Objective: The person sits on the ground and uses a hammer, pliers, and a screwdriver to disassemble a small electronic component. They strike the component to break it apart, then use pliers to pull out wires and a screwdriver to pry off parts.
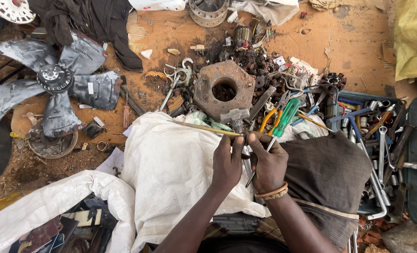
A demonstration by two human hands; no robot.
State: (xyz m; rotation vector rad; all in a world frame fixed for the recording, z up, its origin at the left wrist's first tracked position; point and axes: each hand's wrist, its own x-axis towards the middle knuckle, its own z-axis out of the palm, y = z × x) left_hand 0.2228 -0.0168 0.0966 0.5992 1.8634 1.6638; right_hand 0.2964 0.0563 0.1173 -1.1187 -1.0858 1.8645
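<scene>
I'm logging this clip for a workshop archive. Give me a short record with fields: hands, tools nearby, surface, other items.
left hand: pinches a thin yellowish rod at its end
right hand: grips a slim metal tool
surface: white woven sack over the lap
tools nearby: green-handled screwdriver, wrenches in a blue tray
other items: rusty round housing, grey fan blade

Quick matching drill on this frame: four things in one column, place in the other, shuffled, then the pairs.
Things:
1. fan
2. screwdriver
3. spanners
4. white sack

Places:
A. right side, piled in a tray
B. far left on the board
C. just above the right hand, green handle
D. spread under the left hand

Pairs: 1-B, 2-C, 3-A, 4-D
</scene>
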